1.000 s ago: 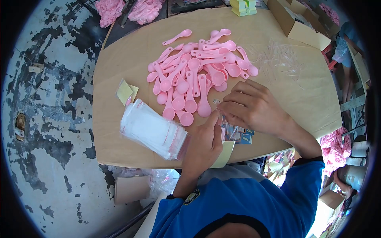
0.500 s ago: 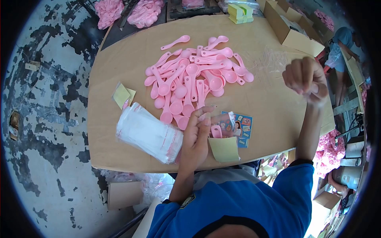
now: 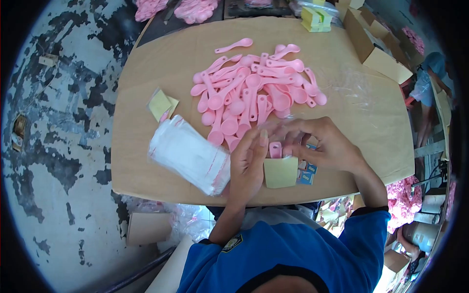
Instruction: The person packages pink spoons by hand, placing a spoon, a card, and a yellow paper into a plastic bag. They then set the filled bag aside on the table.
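Observation:
My left hand (image 3: pixel 248 163) is closed on the edge of a small clear plastic bag (image 3: pixel 278 131). Inside the bag are a pink measuring spoon (image 3: pixel 275 149), its handle end showing, and a pale yellow card (image 3: pixel 281 173). My right hand (image 3: pixel 325 144) is at the bag's upper part, thumb and fingers bent onto the film, slightly blurred. Partly hidden behind it lie blue printed cards (image 3: pixel 307 175). Left of my left hand rests a stack of clear bags (image 3: pixel 188 155). Beyond both hands spreads a heap of pink measuring spoons (image 3: pixel 254 83).
A filled bag with a yellow card (image 3: pixel 162 103) lies at the left. Thin clear strips (image 3: pixel 349 85) lie at the right. At the back are a yellow card stack (image 3: pixel 316 19) and an open cardboard box (image 3: pixel 378 46). Another person (image 3: pixel 432 73) is at the far right.
My right hand has come from the right, where it was raised and closed, to the bag at my left hand. The view has shifted slightly; my left hand still holds the bag.

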`<state>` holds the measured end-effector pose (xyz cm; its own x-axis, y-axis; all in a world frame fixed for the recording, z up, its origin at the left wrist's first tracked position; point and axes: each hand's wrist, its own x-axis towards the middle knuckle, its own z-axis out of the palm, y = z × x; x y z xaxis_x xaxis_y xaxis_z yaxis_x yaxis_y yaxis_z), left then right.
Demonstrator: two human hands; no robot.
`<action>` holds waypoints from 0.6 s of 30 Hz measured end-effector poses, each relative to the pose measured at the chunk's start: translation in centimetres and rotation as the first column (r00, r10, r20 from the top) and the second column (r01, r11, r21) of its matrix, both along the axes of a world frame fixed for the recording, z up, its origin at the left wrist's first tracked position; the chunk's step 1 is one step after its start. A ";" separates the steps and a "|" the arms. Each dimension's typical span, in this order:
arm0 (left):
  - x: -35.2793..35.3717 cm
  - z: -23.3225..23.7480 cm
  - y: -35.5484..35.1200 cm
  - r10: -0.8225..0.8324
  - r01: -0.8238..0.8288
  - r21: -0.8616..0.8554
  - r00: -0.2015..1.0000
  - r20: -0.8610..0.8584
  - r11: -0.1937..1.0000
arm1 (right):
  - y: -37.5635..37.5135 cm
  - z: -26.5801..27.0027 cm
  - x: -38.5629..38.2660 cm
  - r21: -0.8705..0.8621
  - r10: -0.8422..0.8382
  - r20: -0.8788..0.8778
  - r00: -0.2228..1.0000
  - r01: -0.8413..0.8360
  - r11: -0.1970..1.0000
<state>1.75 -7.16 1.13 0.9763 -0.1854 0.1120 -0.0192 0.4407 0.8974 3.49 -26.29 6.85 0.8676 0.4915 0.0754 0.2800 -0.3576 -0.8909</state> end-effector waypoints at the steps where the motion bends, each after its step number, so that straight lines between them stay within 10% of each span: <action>1: -0.1 0.6 -0.2 0.016 -0.018 -0.038 0.999 -0.047 0.999 | 0.4 -0.9 0.0 0.068 -0.022 -0.024 0.999 0.023 0.997; 11: -0.5 -1.5 0.4 0.181 -0.197 0.261 0.980 0.086 0.945 | 0.8 -2.6 0.1 0.147 -0.048 -0.062 0.997 0.057 0.987; 18: -0.7 -0.4 0.2 0.095 -0.103 0.152 0.994 0.058 0.983 | 0.4 -1.9 0.2 0.170 -0.027 0.070 0.997 0.015 0.985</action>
<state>1.01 -6.96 0.68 0.9846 -0.1071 0.1385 -0.1022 0.2906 0.9514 3.65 -25.91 4.96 0.8669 0.4479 0.2189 0.3397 -0.2094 -0.9169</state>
